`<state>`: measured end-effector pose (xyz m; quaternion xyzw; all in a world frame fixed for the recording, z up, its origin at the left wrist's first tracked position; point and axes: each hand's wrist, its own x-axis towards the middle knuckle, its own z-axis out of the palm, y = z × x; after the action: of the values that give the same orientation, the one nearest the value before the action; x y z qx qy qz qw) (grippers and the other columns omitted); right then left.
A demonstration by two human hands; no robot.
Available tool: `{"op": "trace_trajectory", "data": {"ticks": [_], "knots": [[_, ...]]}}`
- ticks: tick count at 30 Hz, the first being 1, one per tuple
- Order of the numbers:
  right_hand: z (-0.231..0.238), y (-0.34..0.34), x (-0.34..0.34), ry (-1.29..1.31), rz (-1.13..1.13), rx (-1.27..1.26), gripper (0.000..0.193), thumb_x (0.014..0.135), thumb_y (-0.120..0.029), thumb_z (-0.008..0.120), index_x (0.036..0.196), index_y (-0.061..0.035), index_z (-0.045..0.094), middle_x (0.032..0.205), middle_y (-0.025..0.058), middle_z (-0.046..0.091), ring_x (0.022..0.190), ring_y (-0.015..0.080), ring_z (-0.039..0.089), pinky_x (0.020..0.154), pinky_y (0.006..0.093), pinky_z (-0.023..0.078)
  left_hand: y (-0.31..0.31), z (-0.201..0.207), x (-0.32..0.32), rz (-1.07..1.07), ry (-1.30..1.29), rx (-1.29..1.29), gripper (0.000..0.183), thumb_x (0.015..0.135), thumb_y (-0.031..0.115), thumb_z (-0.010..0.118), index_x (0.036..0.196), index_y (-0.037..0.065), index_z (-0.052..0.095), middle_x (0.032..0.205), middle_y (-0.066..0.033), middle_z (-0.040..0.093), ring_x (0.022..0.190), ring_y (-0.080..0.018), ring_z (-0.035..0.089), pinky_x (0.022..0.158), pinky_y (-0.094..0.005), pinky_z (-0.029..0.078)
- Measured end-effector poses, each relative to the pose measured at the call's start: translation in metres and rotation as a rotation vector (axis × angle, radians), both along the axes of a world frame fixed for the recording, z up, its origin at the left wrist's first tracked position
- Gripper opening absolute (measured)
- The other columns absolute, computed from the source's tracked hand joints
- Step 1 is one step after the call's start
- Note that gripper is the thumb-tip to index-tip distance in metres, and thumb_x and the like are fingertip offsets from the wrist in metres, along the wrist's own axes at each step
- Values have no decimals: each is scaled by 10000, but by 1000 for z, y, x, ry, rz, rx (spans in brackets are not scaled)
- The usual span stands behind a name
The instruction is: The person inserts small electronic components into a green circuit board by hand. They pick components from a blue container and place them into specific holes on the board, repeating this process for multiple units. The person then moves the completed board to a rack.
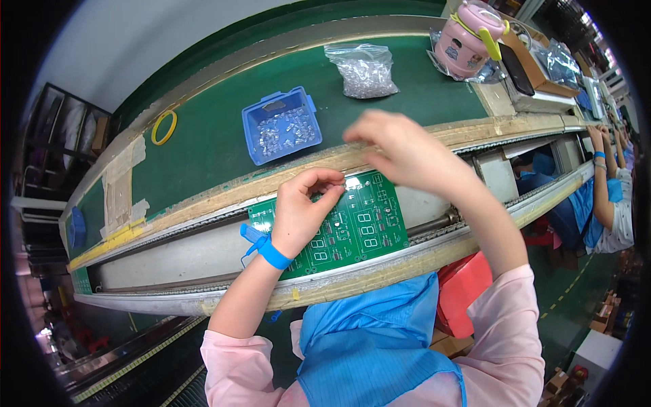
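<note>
A green circuit board with white printed digit outlines and small parts lies across the rails in front of me. Over its middle is my left hand, thumb and forefinger brought together near the board's far edge; whatever they pinch is too small to name. A blue wrist strap circles that wrist. My right hand hovers above the board's far right corner, its curled fingers smeared by motion. Beyond the hands sits a blue bin of small clear parts. A clear zip bag full of similar-looking pieces lies farther back.
A wooden ledge runs along the green bench top. A yellow ring lies at left. At back right stand a pink container and a cardboard box. Another person's arm reaches to the line at far right.
</note>
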<state>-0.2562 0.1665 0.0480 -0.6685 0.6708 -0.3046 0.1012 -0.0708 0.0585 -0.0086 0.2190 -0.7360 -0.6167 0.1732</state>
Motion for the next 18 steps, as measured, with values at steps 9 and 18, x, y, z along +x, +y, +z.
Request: {"op": "trace_trajectory", "data": {"ticks": [9, 18], "knots": [[-4, -114, 34, 435, 20, -16, 100, 737, -72, 640, 792, -33, 715, 849, 138, 683, 872, 313, 666, 710, 421, 559, 6, -1, -6, 26, -15, -84, 136, 816, -15, 679, 951, -18, 690, 890, -89, 707, 783, -134, 653, 732, -257, 517], [-21, -134, 43, 390, -37, 95, 104, 747, -98, 651, 788, -49, 732, 852, 135, 716, 821, 294, 711, 655, 389, 577, 11, 9, -14, -54, 58, -613, 125, 758, -33, 703, 880, -27, 677, 867, -160, 660, 799, -320, 630, 713, -379, 496]]}}
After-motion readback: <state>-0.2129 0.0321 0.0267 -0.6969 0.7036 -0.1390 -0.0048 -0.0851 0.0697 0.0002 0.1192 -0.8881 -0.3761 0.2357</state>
